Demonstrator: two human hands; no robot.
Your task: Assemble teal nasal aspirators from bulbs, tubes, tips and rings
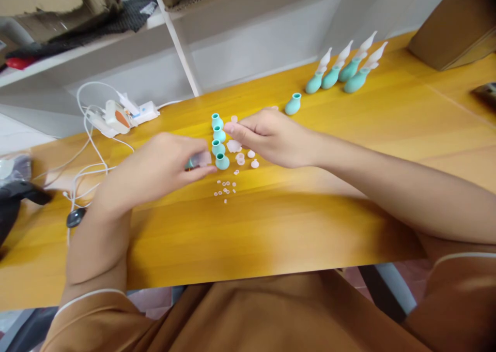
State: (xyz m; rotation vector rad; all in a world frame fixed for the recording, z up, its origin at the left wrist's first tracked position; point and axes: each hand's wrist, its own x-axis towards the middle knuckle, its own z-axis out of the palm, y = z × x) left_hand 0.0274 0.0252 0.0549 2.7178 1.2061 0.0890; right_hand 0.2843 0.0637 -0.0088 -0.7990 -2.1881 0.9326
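My left hand (170,158) pinches a translucent whitish piece (201,159) between thumb and fingers. A bit of teal shows at its inner end; I cannot tell whether it belongs to the piece. Just right of it, several teal bulbs (222,161) with open necks stand in a row. My right hand (267,135) is closed above small pale parts, its thumb pointing left at the row. Whatever its fingers may hold is hidden. Around it lie clear scalloped pieces (233,146), pale domed parts (254,164) and a round ring-like part (240,158).
Tiny pale rings (227,192) lie scattered nearer the body. One open teal bulb (293,104) stands farther back, before several bulbs with white pointed tips (355,75). White cables and a power strip (145,112) are at left; a cardboard box (453,26) sits at back right.
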